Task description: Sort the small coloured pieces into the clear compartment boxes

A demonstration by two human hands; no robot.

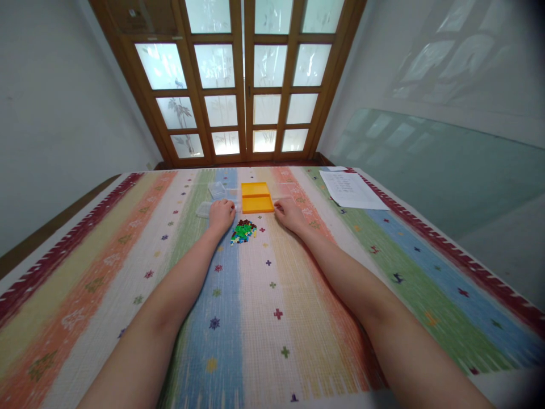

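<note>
Left hand [221, 215] lay knuckles-up on the table [489, 392], its fingers curled under. It sat just beside the near left corner of the orange tray [256, 197]. From the head camera I could not tell whether those fingers pinched anything. Right hand [288, 215] rested opposite, with its fingertips at the tray's near right corner. They looked close together, but whether they gripped the rim or only touched it could not be told.

The orange tray stood between the two hands and slightly beyond them. A ridge divided it into a far and a near compartment, and both looked bare. A pile of small coloured pieces [243, 231], mostly green with blue, yellow and dark ones, lay loose on the striped cloth [106, 295]. It was just on the near side of the tray, closer to the left hand.

Two clear plastic boxes sat left of the tray, one [217, 189] farther off and one [203, 210] just beside the left hand. Their contents were too faint to make out.

A sheet of paper [351, 189] lay well apart on the right, printed with lines too small to read.
</note>
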